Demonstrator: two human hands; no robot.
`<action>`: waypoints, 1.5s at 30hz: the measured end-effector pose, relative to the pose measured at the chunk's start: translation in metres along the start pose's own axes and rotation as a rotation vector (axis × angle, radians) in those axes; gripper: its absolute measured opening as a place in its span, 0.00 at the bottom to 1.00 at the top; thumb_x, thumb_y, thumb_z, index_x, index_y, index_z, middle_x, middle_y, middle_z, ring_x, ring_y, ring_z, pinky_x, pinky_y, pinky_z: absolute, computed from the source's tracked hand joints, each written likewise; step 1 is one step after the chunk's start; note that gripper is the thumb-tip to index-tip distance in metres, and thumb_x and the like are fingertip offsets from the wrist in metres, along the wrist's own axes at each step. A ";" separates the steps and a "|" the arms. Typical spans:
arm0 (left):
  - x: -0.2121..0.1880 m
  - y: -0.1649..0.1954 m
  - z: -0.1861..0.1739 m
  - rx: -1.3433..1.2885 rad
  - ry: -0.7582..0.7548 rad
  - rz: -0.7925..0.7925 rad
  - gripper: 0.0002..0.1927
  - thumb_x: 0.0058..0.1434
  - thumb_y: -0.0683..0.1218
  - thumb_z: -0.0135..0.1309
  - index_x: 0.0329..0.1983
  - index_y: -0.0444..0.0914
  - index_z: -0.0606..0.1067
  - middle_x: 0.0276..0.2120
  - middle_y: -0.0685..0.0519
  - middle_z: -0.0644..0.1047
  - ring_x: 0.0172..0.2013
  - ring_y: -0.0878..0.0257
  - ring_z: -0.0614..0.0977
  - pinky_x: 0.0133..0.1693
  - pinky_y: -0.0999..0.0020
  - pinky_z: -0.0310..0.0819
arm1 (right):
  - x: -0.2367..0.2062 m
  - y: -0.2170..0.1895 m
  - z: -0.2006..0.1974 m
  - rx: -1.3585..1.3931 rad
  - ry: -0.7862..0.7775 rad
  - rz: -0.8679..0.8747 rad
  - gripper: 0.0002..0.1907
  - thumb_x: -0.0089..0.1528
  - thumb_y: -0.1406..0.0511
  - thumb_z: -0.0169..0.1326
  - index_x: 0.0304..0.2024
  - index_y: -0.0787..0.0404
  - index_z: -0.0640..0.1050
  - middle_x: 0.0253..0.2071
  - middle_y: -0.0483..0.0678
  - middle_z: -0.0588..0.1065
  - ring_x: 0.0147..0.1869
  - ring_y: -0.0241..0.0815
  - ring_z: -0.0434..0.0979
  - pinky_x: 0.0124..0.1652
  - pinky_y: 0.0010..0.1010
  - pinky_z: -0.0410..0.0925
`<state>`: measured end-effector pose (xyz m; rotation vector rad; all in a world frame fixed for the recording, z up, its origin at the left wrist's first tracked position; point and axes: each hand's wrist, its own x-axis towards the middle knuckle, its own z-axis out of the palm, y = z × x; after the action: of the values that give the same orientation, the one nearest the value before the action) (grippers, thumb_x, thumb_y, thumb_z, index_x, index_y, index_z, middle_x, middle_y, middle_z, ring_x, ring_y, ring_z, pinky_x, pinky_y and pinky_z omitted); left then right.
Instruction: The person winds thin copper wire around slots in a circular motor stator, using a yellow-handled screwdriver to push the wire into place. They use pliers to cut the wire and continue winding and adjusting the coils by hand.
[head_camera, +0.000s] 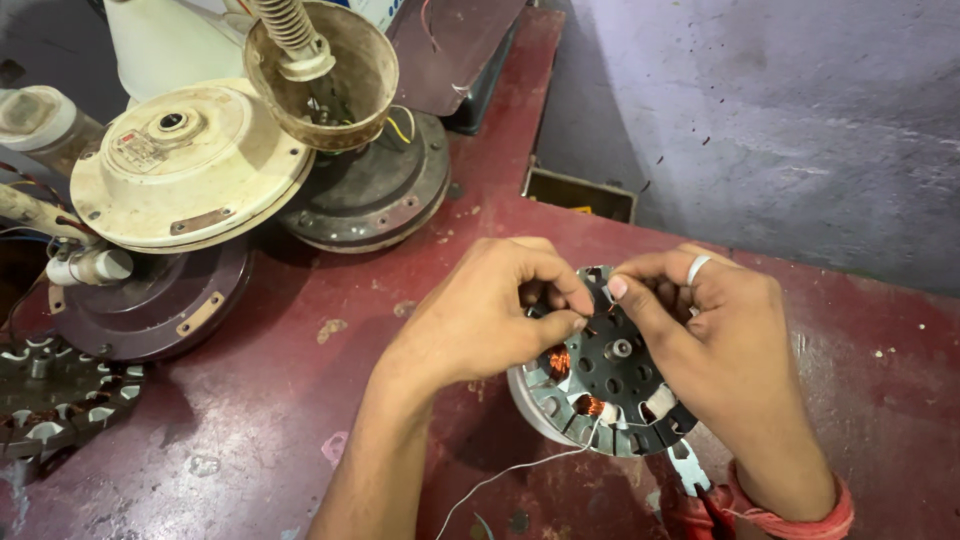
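Observation:
A round fan-motor stator (610, 365) with a black core, copper coils and white insulation rests on the red table (250, 430). My left hand (480, 315) pinches at the stator's top rim, fingers closed on a small part of the winding. My right hand (710, 340), wearing a silver ring, pinches the same spot from the right, fingertip to fingertip with the left. A thin white wire (510, 470) trails from the stator's lower edge toward me. A red thread band is on my right wrist.
Several fan motor housings are stacked at the left: a cream one (185, 165), a dark maroon one (150, 305), a grey one (375, 190) and a cup-shaped canopy (330, 75). Another bare stator (55, 395) lies at the far left. A grey floor lies beyond the table's right edge.

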<state>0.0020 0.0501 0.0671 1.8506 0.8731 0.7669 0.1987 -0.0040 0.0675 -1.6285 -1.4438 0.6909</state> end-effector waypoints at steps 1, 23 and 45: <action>0.000 -0.001 0.000 -0.009 0.006 0.003 0.07 0.50 0.38 0.64 0.34 0.36 0.83 0.28 0.54 0.79 0.30 0.68 0.80 0.34 0.71 0.74 | 0.000 -0.001 0.000 -0.016 0.029 -0.029 0.06 0.61 0.69 0.62 0.39 0.67 0.84 0.26 0.44 0.80 0.29 0.27 0.73 0.28 0.21 0.66; 0.005 -0.002 0.009 0.007 0.085 0.059 0.05 0.59 0.42 0.59 0.37 0.36 0.81 0.32 0.50 0.77 0.35 0.60 0.80 0.36 0.66 0.72 | -0.013 -0.020 -0.014 -0.068 -0.101 -0.277 0.10 0.52 0.69 0.68 0.37 0.62 0.85 0.24 0.40 0.78 0.24 0.26 0.68 0.24 0.21 0.62; 0.000 0.000 -0.006 -0.042 0.039 0.216 0.03 0.58 0.39 0.62 0.32 0.36 0.79 0.31 0.55 0.78 0.34 0.65 0.78 0.36 0.68 0.71 | -0.005 -0.006 0.008 0.038 0.099 -0.092 0.07 0.59 0.68 0.64 0.40 0.64 0.84 0.27 0.45 0.80 0.29 0.26 0.73 0.28 0.20 0.66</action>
<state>-0.0026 0.0532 0.0696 1.9176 0.6831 0.9504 0.1879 -0.0067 0.0684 -1.5355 -1.4164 0.5741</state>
